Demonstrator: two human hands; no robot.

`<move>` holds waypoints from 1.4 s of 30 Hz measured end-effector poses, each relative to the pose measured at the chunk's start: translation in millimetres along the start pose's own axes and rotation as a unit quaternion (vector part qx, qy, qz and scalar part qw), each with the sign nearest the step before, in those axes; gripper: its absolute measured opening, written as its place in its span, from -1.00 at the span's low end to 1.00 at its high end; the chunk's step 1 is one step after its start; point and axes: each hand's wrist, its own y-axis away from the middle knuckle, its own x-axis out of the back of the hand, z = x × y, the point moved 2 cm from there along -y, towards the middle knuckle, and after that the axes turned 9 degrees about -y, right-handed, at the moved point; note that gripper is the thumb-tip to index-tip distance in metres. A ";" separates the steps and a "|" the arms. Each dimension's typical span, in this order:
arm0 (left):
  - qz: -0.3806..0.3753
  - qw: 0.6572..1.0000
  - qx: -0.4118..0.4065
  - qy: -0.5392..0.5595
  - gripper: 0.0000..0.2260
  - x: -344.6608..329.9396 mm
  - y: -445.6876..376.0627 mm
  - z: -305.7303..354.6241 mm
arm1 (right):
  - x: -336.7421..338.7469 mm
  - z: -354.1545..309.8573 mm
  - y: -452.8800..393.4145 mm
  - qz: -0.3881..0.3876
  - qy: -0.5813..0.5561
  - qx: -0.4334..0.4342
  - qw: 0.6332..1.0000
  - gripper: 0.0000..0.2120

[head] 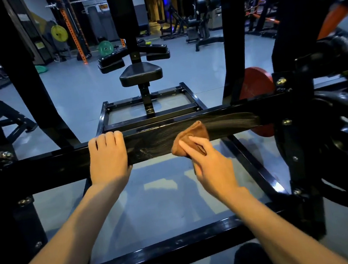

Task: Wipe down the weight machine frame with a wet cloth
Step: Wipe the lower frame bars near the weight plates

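Presently, item by item, as the scene stands for you:

Cross-bar: black flat-faced beam of the weight machine frame, running left to right just in front of you, tilted slightly up toward the right. A streaked damp sheen shows on the face to the right of the cloth; the face between your two hands looks only partly streaked, and the stretch left of your left hand shows no streaks.

Cloth: brown, bunched into a pad, pressed against the front face of the cross-bar near its middle.

Right hand: its grip is closed on the cloth, fingers curled round the lower bunch, forefinger laid along the pad.

Left hand: grip wrapped over the top edge of the cross-bar, fingers hooked behind, holding nothing else. It serves as your brace.

Seat, red plate and bolts at the right upright: beyond or beside the bar, not touched.

Handling notes, as judgement only:
- Spread the cloth flatter; a bunched pad likely wipes a narrow band.
- Run long overlapping strokes along the bar rather than short dabs, so that the streaks meet.
- Shift your left hand before the cloth reaches it, or the patch beneath goes unwiped.
- Fold the cloth over the top edge and underside too; only the front face shows wetting.
- Ease round the bolt heads, where the cloth may snag.
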 end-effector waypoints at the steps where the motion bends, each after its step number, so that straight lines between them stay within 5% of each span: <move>1: 0.001 1.000 -0.002 0.005 -0.34 -0.3 0.3 -0.4 | 12.3 19.4 1.7 -0.003 0.023 0.019 1.000 -0.35; 4: 0.008 1.000 0.007 0.004 -0.40 -2.1 -2.1 3.6 | 62.6 74.6 6.9 0.115 0.002 -0.098 0.989 -0.40; 8: -0.009 1.000 0.019 -0.011 -0.43 -4.5 -2.7 8.4 | 89.6 107.5 -12.5 0.325 -0.027 -0.341 0.882 -0.60; 10: -0.006 1.000 0.020 -0.010 -0.42 -5.5 -2.7 7.7 | 71.3 86.8 -28.8 0.372 -0.064 -0.348 0.858 -0.59; 12: 0.000 1.000 0.016 -0.004 -0.41 -6.6 -3.0 7.8 | 43.9 45.0 -35.6 0.334 -0.084 -0.262 0.901 -0.57; 15: 0.005 1.000 0.008 0.006 -0.37 -6.9 -2.7 5.1 | 11.9 0.4 -26.0 0.127 -0.052 -0.099 0.986 -0.47; 18: 0.010 1.000 0.002 0.010 -0.36 -5.7 -2.4 3.6 | 26.5 23.9 -13.8 0.008 0.044 0.032 0.999 -0.34; 20: 0.019 1.000 0.007 0.008 -0.37 -7.0 -3.1 4.2 | 51.8 53.8 -6.7 0.031 0.042 -0.005 0.999 -0.31; 22: 0.035 0.999 0.024 0.020 -0.31 -7.0 -2.1 7.8 | 80.8 78.9 -1.0 0.122 0.008 -0.131 0.984 -0.41; 25: 0.005 0.998 0.041 0.040 0.08 -1.2 12.7 25.8 | 98.9 107.6 12.4 0.260 -0.075 -0.382 0.884 -0.60; 27: 0.043 0.994 0.016 0.102 0.09 6.1 31.5 50.1 | 91.9 108.9 30.8 0.300 -0.239 -0.487 0.785 -0.64; 30: 0.121 0.960 -0.013 0.251 -0.23 13.5 64.7 93.7 | 72.3 79.6 58.4 0.199 -0.534 -0.569 0.593 -0.73; 32: 0.075 0.931 -0.005 0.358 -0.51 16.5 81.0 119.2 | 61.9 54.7 71.8 0.105 -0.663 -0.572 0.472 -0.78; 33: 0.035 0.908 0.009 0.417 -0.65 17.3 88.4 129.7 | 57.5 48.4 79.1 0.085 -0.697 -0.574 0.421 -0.65; 35: -0.050 0.844 0.041 0.533 -0.88 24.7 100.8 145.3 | 54.2 33.3 85.6 0.058 -0.747 -0.579 0.321 -0.39; 36: -0.081 0.807 0.055 0.582 -0.96 30.5 104.2 149.5 | 56.1 22.4 85.6 0.047 -0.777 -0.570 0.264 -0.46; 38: -0.121 0.746 0.052 0.653 -0.97 45.4 110.4 155.4 | 57.5 6.3 82.7 0.048 -0.781 -0.573 0.246 -0.75; 39: -0.133 0.715 0.033 0.685 -0.95 52.3 112.1 157.7 | 56.8 2.3 81.0 0.045 -0.769 -0.577 0.272 -0.79; 42: -0.193 0.677 -0.027 0.709 -0.68 60.8 118.3 165.2 | 57.2 -4.1 81.5 0.072 -0.738 -0.582 0.333 -0.62</move>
